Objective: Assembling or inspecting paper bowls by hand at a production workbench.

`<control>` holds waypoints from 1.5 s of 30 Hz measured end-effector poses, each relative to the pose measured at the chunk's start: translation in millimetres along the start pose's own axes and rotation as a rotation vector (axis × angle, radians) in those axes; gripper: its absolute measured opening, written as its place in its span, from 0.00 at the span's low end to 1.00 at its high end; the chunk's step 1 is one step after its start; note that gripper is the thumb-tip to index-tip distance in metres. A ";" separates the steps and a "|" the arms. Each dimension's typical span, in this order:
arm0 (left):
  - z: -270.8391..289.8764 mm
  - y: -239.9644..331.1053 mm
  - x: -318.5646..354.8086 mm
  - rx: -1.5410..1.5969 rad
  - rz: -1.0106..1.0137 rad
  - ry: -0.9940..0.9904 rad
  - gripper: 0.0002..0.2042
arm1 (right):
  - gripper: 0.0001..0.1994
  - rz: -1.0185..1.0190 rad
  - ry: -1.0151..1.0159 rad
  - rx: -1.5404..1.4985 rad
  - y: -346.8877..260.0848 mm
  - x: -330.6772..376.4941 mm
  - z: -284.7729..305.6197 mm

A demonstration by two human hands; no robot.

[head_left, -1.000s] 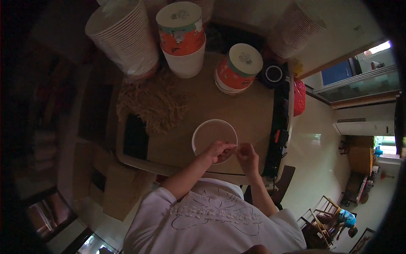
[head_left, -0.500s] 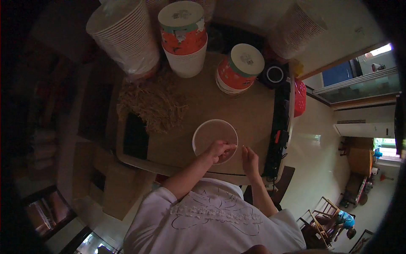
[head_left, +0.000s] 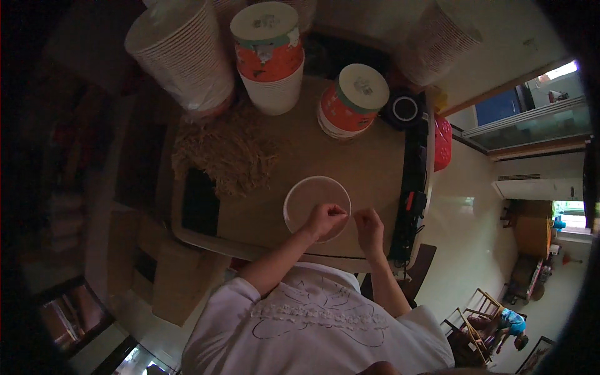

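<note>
A white round paper tub stands on the brown work surface in front of me, its open mouth facing up. My left hand reaches over its near right part, thumb and fingers pinched together at the rim. Just outside the right side of the rim is my right hand, fingers curled and pinched close to the left fingertips. Whatever thin thing the fingertips hold is too small to make out. To the left lies a tangled heap of brown strands, with neither hand touching it.
Behind stand a tall plastic-wrapped stack of tubs, upturned orange tubs and a shorter upturned orange tub. A dark round device and a black power strip line the right edge. A person is far off at lower right.
My right hand has risen slightly and come left, nearer the left fingertips. My left hand has shifted slightly upward, and the tub stays about where it was.
</note>
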State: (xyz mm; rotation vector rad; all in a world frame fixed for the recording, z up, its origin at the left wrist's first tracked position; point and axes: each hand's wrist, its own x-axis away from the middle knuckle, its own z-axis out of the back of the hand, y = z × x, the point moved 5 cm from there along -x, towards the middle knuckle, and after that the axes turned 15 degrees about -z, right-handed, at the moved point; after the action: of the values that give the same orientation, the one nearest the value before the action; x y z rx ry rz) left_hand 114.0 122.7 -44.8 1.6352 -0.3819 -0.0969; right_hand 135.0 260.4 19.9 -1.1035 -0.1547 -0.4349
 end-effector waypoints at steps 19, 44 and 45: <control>-3.0 26.0 2.8 -0.177 -0.186 -0.031 0.06 | 0.05 -0.212 -0.357 -0.273 30.1 -14.3 -3.2; 2.4 38.9 2.0 -0.294 -0.289 0.120 0.04 | 0.04 -0.072 -0.227 0.012 21.4 -15.5 -11.0; 2.3 37.8 1.8 -0.293 -0.289 0.120 0.04 | 0.04 -0.072 -0.227 0.012 22.5 -15.8 -10.1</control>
State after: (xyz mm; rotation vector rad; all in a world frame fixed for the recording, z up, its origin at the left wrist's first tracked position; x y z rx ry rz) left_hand 108.0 117.9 -7.7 1.3882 -0.0333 -0.2592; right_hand 129.1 264.1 -8.5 -1.1360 -0.3970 -0.3713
